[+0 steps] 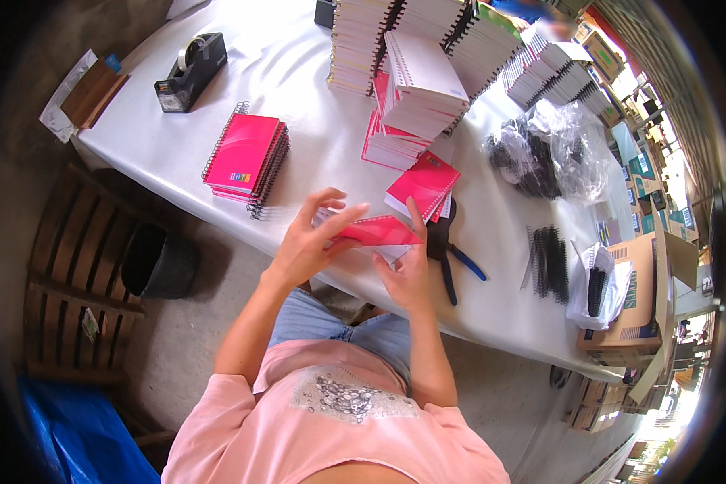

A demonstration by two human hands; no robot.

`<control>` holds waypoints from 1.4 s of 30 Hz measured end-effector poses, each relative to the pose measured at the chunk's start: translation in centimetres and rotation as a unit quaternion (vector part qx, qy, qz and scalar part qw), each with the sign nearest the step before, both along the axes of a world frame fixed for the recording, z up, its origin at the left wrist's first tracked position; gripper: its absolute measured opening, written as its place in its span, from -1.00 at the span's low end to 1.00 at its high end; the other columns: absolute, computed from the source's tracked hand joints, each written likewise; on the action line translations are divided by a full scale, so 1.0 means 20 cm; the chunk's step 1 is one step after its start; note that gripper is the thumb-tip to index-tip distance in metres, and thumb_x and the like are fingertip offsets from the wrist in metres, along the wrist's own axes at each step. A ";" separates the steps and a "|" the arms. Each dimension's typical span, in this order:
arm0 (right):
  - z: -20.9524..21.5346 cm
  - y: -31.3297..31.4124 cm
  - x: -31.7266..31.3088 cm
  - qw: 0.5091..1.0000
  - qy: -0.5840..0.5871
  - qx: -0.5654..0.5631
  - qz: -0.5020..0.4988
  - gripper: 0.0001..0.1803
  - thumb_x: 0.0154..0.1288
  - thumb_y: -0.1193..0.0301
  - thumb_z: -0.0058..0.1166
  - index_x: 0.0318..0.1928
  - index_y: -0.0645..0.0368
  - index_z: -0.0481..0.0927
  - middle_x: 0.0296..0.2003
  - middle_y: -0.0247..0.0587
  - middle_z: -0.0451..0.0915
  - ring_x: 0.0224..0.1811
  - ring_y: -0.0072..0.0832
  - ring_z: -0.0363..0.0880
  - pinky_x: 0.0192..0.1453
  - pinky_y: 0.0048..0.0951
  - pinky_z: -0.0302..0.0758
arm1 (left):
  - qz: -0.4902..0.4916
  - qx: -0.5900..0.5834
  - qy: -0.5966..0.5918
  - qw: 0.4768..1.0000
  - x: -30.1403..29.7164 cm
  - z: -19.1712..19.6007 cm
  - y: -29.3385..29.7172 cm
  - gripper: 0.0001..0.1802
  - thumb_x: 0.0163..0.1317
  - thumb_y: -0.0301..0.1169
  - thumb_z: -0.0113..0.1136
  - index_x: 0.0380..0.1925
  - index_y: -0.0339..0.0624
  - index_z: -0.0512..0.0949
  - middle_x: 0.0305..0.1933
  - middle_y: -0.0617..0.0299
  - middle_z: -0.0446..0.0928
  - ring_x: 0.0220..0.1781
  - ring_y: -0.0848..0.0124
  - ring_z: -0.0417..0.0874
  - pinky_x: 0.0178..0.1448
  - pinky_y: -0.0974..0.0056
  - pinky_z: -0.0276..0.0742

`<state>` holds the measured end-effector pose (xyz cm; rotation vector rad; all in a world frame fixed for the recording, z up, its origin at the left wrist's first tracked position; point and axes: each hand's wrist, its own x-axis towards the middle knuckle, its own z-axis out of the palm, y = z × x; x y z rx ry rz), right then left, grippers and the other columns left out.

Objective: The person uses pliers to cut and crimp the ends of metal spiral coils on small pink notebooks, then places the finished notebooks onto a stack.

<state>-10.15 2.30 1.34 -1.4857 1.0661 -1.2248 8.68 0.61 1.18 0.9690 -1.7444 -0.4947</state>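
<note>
My left hand [316,234] and my right hand [406,270] hold a pink-covered notebook [379,231] between them at the table's near edge. A row of punched holes runs along the notebook's edge, and no coil shows on it. My left thumb lies against the cover while other fingers of that hand are raised. The right hand grips the opposite end, index finger extended upward. Just beyond it lie a few loose pink notebooks [424,184]. Pliers [444,250] with dark blue handles rest right of my right hand. Left of my hands sits a stack of coil-bound pink notebooks [246,153].
Tall stacks of punched pages [423,81] and spiral-bound books [359,48] stand at the back. Black coils lie in a pile [548,262] and in a clear bag [548,149] at right. A tape dispenser [192,73], dark bin [161,262] and cardboard box [633,290] flank the work area.
</note>
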 end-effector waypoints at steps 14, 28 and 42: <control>0.04 0.02 -0.10 0.957 0.195 -0.171 -0.130 -0.33 0.15 0.47 0.21 0.29 0.17 0.29 -0.04 -0.07 0.51 -0.08 -0.37 0.54 0.04 -0.41 0.45 | -0.016 -0.012 -0.246 0.969 0.02 0.20 0.05 -0.27 -0.08 -0.68 0.14 0.18 0.15 0.45 -0.20 0.18 0.43 -0.06 0.21 0.47 0.15 0.10 0.33; 0.03 -0.03 -0.09 0.989 0.127 -0.074 0.022 -0.04 0.07 0.58 0.12 0.45 0.04 -0.09 0.05 0.00 0.42 0.11 -0.26 0.40 0.23 -0.29 0.31 | 0.118 -0.047 -0.305 0.944 -0.05 0.16 0.02 -0.36 -0.15 -0.37 0.34 0.08 0.23 0.52 0.00 0.20 0.34 0.25 0.07 0.21 0.29 -0.34 -0.06; 0.17 -0.14 -0.86 0.801 0.436 -0.057 -0.407 -0.28 0.16 0.40 0.12 0.35 0.01 0.19 0.27 -0.05 0.23 0.28 -0.07 0.24 0.32 -0.05 0.22 | 0.272 -0.080 -0.167 0.944 -0.38 0.02 -0.03 -0.23 -0.39 0.28 0.41 -0.49 -0.16 0.37 0.11 0.00 0.24 0.34 -0.11 0.01 0.17 -0.40 -0.11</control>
